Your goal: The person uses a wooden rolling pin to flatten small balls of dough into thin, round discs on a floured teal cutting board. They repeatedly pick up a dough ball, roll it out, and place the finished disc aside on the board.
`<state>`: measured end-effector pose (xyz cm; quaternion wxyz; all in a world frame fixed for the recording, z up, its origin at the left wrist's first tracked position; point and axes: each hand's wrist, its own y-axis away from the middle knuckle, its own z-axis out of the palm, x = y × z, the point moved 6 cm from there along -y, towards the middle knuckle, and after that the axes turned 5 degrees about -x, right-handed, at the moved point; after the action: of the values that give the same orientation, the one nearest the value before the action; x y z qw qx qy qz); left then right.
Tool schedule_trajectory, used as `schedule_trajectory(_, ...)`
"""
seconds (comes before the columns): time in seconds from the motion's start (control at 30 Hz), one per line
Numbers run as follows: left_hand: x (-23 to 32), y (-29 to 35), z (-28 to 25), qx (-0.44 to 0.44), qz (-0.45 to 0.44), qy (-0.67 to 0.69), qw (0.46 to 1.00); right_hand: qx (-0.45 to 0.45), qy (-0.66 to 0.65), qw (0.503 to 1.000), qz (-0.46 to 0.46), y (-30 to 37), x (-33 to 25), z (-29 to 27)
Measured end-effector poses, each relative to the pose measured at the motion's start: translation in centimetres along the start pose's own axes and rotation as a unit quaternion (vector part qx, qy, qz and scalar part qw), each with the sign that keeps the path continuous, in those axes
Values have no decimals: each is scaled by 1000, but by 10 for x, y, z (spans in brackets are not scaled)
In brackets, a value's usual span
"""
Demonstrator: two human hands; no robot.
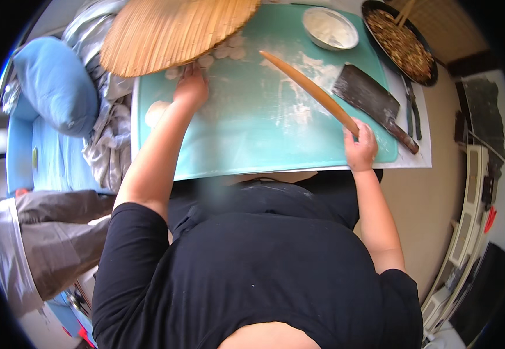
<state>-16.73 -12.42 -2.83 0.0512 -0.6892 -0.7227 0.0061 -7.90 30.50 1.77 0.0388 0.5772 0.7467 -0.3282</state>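
Note:
My right hand (361, 146) is closed around the near end of a slim wooden rolling pin (313, 90), which slants up and left above a green mat (246, 139). At the far left of the mat, my left hand (192, 88) reaches forward with fingers stretched out. Its fingertips are beside small pale dough pieces (221, 52), several of which lie along the edge of a round woven tray (177, 32); the tray hides part of them. A flat dough round (156, 114) lies left of my left forearm, which partly covers it.
A dark cleaver (369, 96) lies right of the rolling pin, with a black-handled tool (413, 107) beside it. Farther back stand a bowl of flour (330, 29) and a pan of chopped filling (401, 43) with chopsticks. A blue cushion (57, 84) and a person's trousers (60, 232) are at left.

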Motion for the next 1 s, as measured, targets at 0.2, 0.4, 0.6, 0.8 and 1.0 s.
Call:
schedule_trajectory(0.2,168,86,-22,-108,247,36,962,2,-16,1000,4,0,3,-2)
schedule_trajectory(0.4,197,95,-20,-67,324,65,942,10,-27,1000,-6,0,4,-2)
schedule_trajectory(0.6,192,104,-18,-122,332,5,935,-18,-46,998,35,-1,4,-4)
schedule_trajectory(0.8,193,104,-26,-162,339,-13,927,2,-40,999,27,0,5,-5)
schedule_trajectory(1.0,168,72,-20,-186,276,241,912,12,-35,999,21,3,8,-1)
